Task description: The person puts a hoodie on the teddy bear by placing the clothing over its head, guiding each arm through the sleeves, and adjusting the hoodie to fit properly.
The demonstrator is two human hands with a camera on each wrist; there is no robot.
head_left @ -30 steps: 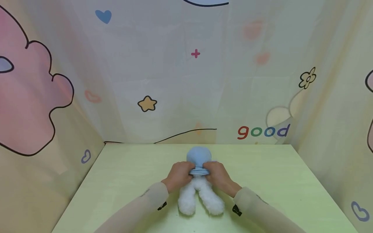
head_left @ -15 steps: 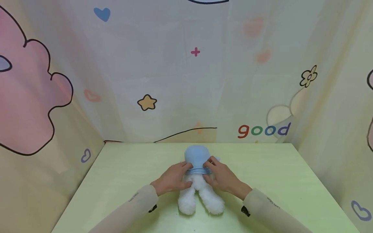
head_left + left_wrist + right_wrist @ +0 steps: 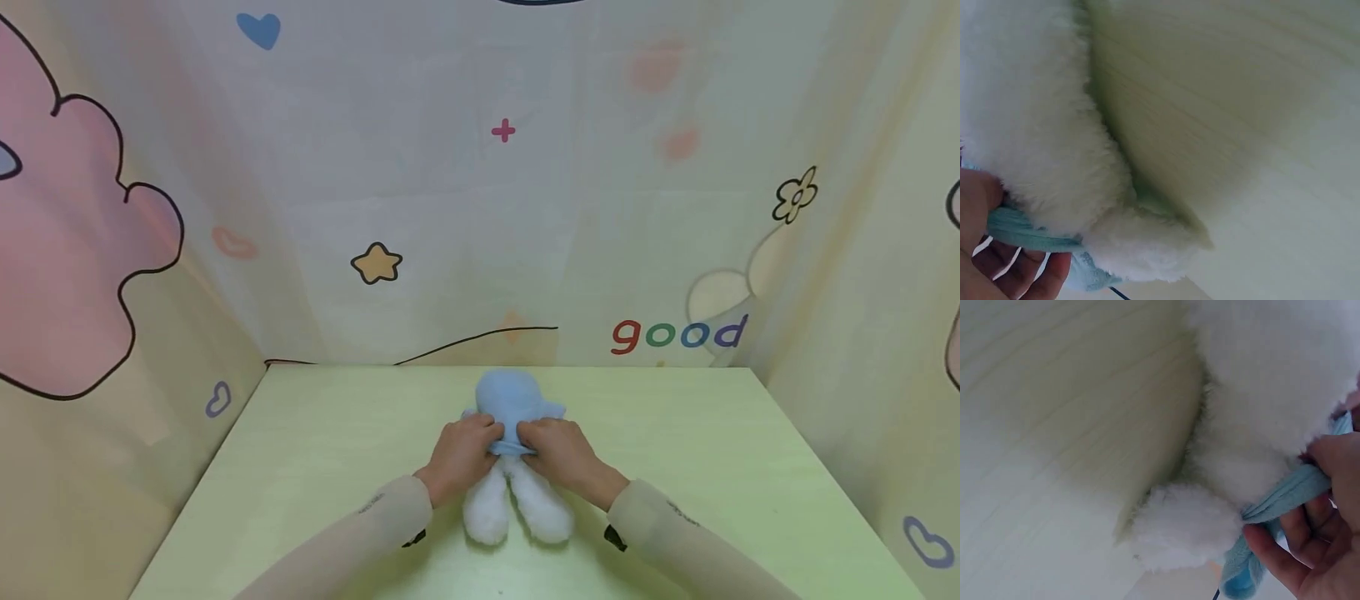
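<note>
A white plush toy (image 3: 516,507) lies on the pale green table (image 3: 712,467), legs toward me. A light blue garment (image 3: 512,402) covers its upper half. My left hand (image 3: 463,454) and right hand (image 3: 558,454) meet at the toy's middle, each pinching the bunched hem of the blue garment. In the left wrist view my left hand (image 3: 997,262) holds a blue fold (image 3: 1019,230) under the white fur (image 3: 1035,137). The right wrist view shows my right hand (image 3: 1310,531) curled round the rolled blue hem (image 3: 1285,500) beside the white fur (image 3: 1260,381).
Cartoon-printed cloth walls (image 3: 465,192) close in the table at the back and on both sides. Bare tabletop lies left (image 3: 315,467) and right of the toy. Nothing else stands on the table.
Both hands spread out along the toy's waist half a second ago, then came back together. The blue garment now reaches lower and spreads wider over the toy's body.
</note>
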